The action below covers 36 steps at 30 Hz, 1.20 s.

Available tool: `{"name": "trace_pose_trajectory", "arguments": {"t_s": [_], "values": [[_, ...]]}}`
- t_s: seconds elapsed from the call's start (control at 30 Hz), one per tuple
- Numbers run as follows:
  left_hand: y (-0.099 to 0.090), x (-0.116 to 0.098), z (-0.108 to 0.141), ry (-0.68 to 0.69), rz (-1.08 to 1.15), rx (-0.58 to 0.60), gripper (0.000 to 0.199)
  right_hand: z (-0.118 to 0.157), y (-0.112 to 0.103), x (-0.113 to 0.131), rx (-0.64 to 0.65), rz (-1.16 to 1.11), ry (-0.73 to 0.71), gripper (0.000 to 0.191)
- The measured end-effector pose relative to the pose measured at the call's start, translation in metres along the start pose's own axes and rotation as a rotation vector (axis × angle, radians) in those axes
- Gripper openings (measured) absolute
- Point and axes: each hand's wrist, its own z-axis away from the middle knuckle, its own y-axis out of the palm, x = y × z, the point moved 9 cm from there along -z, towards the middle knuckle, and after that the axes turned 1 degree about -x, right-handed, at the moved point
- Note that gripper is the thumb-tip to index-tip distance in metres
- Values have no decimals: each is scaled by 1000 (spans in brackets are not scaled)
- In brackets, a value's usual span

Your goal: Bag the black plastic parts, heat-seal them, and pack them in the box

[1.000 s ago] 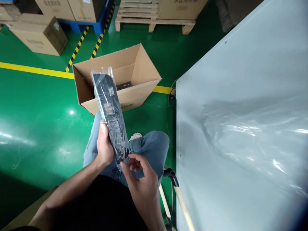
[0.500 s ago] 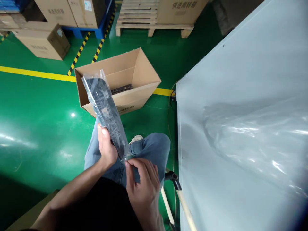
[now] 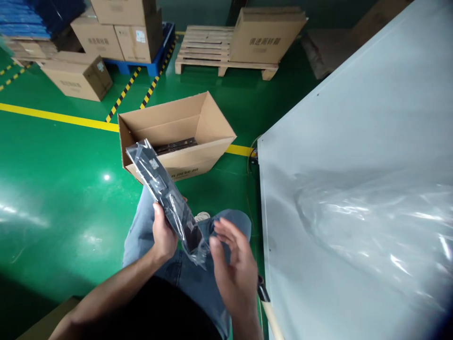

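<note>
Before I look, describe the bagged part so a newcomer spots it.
Find the open cardboard box on the green floor. At its near side, the left hand holds a long dark part in clear plastic. Only it is held; the dark pieces lie inside the box.

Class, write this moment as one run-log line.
left hand: grips bagged dark part | right hand: open, beside bag's lower end | open carton: dark items inside
</note>
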Motion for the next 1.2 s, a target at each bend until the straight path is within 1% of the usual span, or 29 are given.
{"name": "trace_pose_trajectory", "arguments": {"t_s": [0.03,0.07,0.1,0.13,0.17,0.23,0.27,0.3,0.33,0.37,0.4,0.43,0.5,0.53,0.57,0.6,0.63,0.67,0.73,0.77,0.8,0.83,0.87,0.93,1.0,1.03,1.1,1.2], "values": [[-1,-3,5,28,127,-46,111,-5,10,-11,110,-48,103,28],[-2,-5,11,62,236,-80,107,-9,21,-18,257,-108,179,35],[-5,-8,15,102,309,-91,102,-11,29,-20,389,-167,227,39],[-8,-11,17,140,356,-70,98,-13,31,-19,475,-205,252,42],[-15,-14,17,175,388,-39,95,-17,26,-17,511,-205,253,42],[-38,-19,11,208,420,55,95,-28,3,-7,489,-102,183,38],[-52,-19,5,194,410,104,94,-32,-9,1,486,-29,124,35],[-65,-18,-2,148,399,159,96,-34,-18,10,504,37,62,31],[-80,-18,-8,105,392,183,95,-35,-23,18,543,88,2,28],[-86,-17,-12,53,334,262,92,-36,-25,27,589,123,-54,26],[-85,-15,-11,-19,251,384,90,-36,-25,34,633,150,-101,25],[-80,-13,-6,-87,161,505,88,-36,-23,40,674,177,-142,26],[-59,-6,16,-209,-41,783,83,-37,-14,48,734,248,-201,28],[-47,-4,29,-240,-127,888,78,-39,-10,50,744,281,-222,30],[-37,-3,40,-242,-190,954,71,-41,-8,51,725,305,-238,31],[-27,-3,47,-223,-224,973,65,-44,-7,52,677,319,-247,32],[-20,-4,50,-195,-229,944,60,-47,-11,51,585,324,-247,33],[-15,-5,50,-166,-208,878,57,-52,-18,50,441,319,-235,33],[-13,-4,47,-109,-137,698,57,-53,-44,43,54,277,-167,40],[-14,-3,46,-88,-108,622,57,-47,-56,35,-126,235,-112,46],[-14,0,46,-68,-89,560,57,-39,-61,25,-255,180,-48,49],[-14,2,47,-49,-75,515,56,-31,-59,14,-317,119,22,49],[-13,3,49,-33,-65,482,56,-24,-50,3,-309,59,92,46],[-10,6,51,-5,-72,439,54,-15,-21,-13,-181,-41,208,34],[-7,5,53,23,-108,404,52,-9,1,-20,-74,-117,281,29],[-7,4,53,31,-121,383,53,-8,7,-21,-52,-146,303,29],[-8,3,53,16,-105,345,57,-9,7,-21,-34,-179,330,31],[-12,4,53,-102,29,324,65,-16,-2,-21,29,-205,367,32]]}}
